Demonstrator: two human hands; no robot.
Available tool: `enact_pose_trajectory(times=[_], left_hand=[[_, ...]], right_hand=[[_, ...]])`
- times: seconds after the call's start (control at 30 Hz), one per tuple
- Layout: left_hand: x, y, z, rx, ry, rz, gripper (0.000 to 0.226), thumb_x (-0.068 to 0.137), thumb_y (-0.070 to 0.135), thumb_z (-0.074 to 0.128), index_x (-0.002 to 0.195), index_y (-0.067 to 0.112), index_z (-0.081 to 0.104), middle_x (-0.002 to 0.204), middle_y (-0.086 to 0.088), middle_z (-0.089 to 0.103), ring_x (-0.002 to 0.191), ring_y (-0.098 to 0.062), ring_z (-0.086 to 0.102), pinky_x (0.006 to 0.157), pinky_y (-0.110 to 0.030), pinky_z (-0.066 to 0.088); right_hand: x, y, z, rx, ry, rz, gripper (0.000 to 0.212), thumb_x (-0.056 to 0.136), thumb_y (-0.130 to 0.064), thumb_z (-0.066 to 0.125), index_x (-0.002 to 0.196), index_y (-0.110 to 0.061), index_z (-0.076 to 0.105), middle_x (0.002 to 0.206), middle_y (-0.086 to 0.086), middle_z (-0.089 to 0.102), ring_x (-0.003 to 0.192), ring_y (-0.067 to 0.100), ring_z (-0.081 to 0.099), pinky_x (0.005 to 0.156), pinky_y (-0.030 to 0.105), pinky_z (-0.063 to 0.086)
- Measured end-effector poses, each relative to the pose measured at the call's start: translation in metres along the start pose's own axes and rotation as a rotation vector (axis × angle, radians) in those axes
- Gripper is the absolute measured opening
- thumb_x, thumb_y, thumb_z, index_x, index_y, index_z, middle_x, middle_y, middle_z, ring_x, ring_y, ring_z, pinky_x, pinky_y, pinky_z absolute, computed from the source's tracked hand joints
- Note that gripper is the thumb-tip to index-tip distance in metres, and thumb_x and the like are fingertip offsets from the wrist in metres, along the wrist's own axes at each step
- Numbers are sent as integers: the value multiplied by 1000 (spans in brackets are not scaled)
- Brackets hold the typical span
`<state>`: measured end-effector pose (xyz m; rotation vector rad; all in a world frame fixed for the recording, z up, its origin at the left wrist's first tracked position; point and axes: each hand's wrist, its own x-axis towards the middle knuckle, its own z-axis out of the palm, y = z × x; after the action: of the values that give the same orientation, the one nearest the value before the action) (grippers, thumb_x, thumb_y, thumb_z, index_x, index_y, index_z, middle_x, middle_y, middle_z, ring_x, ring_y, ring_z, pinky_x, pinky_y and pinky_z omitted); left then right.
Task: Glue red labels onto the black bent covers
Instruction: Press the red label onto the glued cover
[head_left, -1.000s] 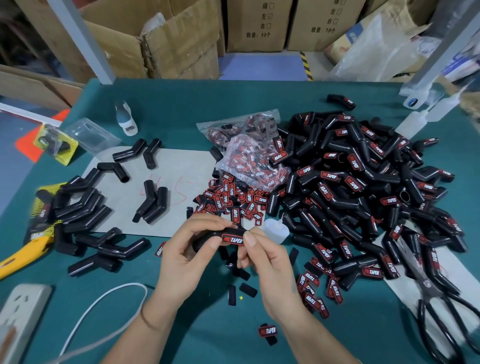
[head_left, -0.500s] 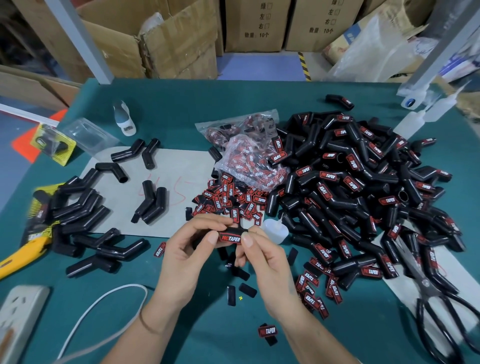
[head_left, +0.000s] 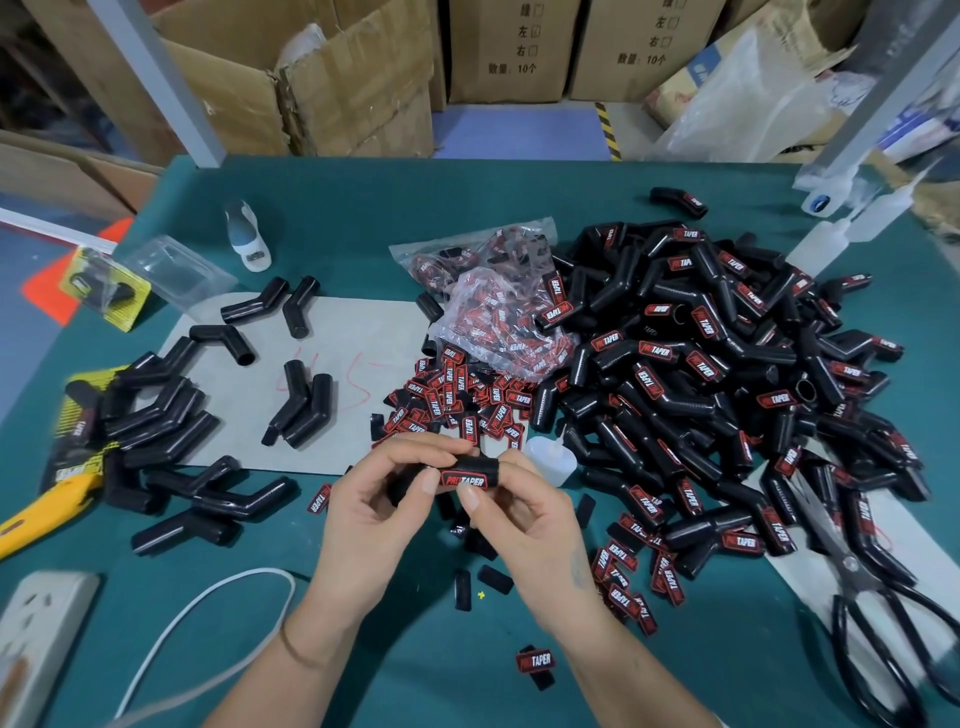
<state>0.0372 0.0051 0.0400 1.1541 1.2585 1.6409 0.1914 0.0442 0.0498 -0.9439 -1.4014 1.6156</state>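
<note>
I hold one black bent cover (head_left: 470, 470) above the table's near middle, my left hand (head_left: 382, 512) gripping it and my right hand (head_left: 524, 512) pinching its end, both thumbs at the red label (head_left: 464, 479) on it. Just behind my fingers lie the loose labels (head_left: 457, 395), a small glue bottle (head_left: 549, 460) and a clear bag of labels (head_left: 498, 317). A big heap of labelled covers (head_left: 727, 374) crowds my right, scissors (head_left: 878, 613) at its near edge. Unlabelled covers (head_left: 166, 431) lie left, some on a grey sheet (head_left: 363, 353). A power strip (head_left: 36, 629) and white cable (head_left: 208, 618) sit near left. The green table (head_left: 415, 208) backs onto cardboard boxes (head_left: 358, 78).
</note>
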Motion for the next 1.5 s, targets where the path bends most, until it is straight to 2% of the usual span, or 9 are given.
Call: enact_pose_trajectory(times=[0.2, 0.47, 0.57, 0.67, 0.8, 1.0, 1.27, 1.4, 1.5], left_hand=[[-1, 2, 3, 27, 10, 26, 19, 97, 12, 63, 104, 27, 73, 114, -5, 77, 112, -29, 71, 99, -30, 54], [-1, 2, 1, 132, 17, 79, 18, 97, 13, 61, 102, 26, 72, 113, -3, 76, 111, -31, 70, 98, -40, 54], [-1, 4, 2, 287, -21, 233, 21, 97, 8, 60, 102, 24, 72, 118, -1, 71, 111, -28, 68, 98, -36, 52], [0, 6, 4, 393, -46, 333, 19, 94, 6, 66, 102, 21, 76, 120, 0, 69, 109, -22, 69, 97, -28, 51], [2, 4, 1, 412, -13, 335, 11, 92, 8, 73, 100, 14, 78, 116, 2, 70, 107, -21, 70, 97, -28, 52], [0, 2, -2, 413, -4, 337, 12, 89, 7, 75, 99, 12, 79, 114, -3, 70, 105, -21, 71, 93, -27, 54], [1, 2, -2, 450, -8, 330, 14, 89, 9, 75, 102, 12, 79, 114, 2, 71, 104, -20, 71, 94, -27, 53], [1, 0, -3, 469, -14, 334, 14, 90, 10, 76, 103, 12, 80, 117, 2, 72, 105, -23, 72, 95, -31, 55], [1, -2, -4, 476, -16, 335, 15, 90, 9, 75, 104, 12, 80, 118, 2, 73, 105, -22, 72, 96, -31, 55]], right_hand=[[0, -2, 2, 7, 8, -8, 17, 91, -33, 69, 103, -25, 79, 86, -15, 58, 80, 8, 56, 76, 23, 46], [1, -1, 2, -2, -3, 1, 19, 92, -33, 70, 102, -19, 79, 86, -11, 57, 80, 10, 55, 74, 25, 46], [0, 1, 2, -9, -2, 6, 31, 92, -35, 69, 97, -5, 74, 86, 7, 54, 79, 19, 53, 73, 37, 44], [0, 1, 1, -33, -30, 10, 29, 94, -34, 64, 96, -5, 71, 91, 16, 50, 79, 26, 51, 73, 52, 44], [-1, -1, 0, -55, -86, 9, 20, 96, -29, 58, 100, -13, 70, 93, 11, 49, 82, 23, 53, 77, 53, 48], [-2, 1, -1, -110, -105, 7, 23, 99, -12, 53, 97, 8, 64, 92, 15, 46, 82, 37, 50, 75, 56, 45], [-2, -5, 2, -91, -100, 20, 23, 95, -18, 53, 88, 2, 61, 87, 6, 44, 78, 17, 48, 72, 52, 44], [-3, -7, 3, -119, -93, 3, 22, 93, -21, 52, 83, -4, 59, 86, 6, 44, 78, 29, 47, 73, 55, 43], [-3, -6, 3, -143, -83, 1, 24, 97, -15, 52, 90, 6, 61, 87, 9, 44, 81, 35, 47, 75, 56, 44]])
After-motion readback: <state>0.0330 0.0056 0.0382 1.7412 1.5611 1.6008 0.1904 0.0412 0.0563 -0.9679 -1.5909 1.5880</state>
